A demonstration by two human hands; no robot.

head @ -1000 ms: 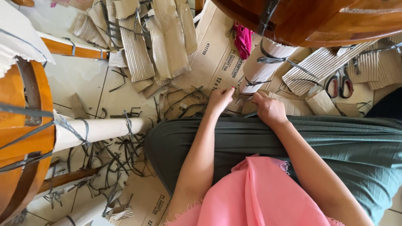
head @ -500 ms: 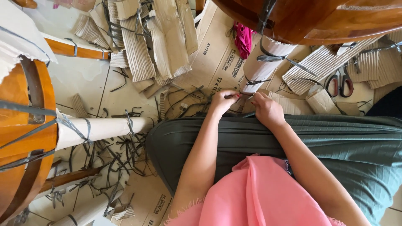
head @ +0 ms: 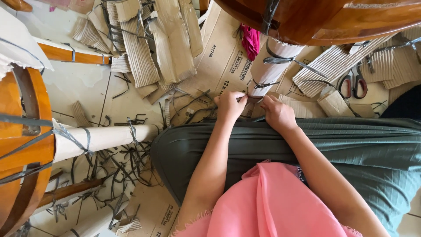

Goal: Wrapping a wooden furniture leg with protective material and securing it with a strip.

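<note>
My left hand [head: 230,106] and my right hand [head: 277,115] meet just past my green-skirted knees [head: 272,145]. Both pinch at the lower end of a furniture leg wrapped in pale corrugated paper [head: 269,66] and tied with dark plastic straps. What the fingertips grip is small and partly hidden; it looks like the wrap's edge or a strap. The leg belongs to a glossy brown wooden piece [head: 324,17] overhead at the top right.
Torn corrugated cardboard [head: 144,48] and cut dark straps [head: 127,153] litter the tiled floor. Red-handled scissors [head: 353,83] lie at the right. Another wrapped leg [head: 101,138] on orange-brown furniture [head: 17,145] juts in from the left. A pink cloth [head: 251,39] lies at the top centre.
My left hand has slid right toward the wrapped leg's end and closed its fingers there; my right hand has stayed almost in place beside it.
</note>
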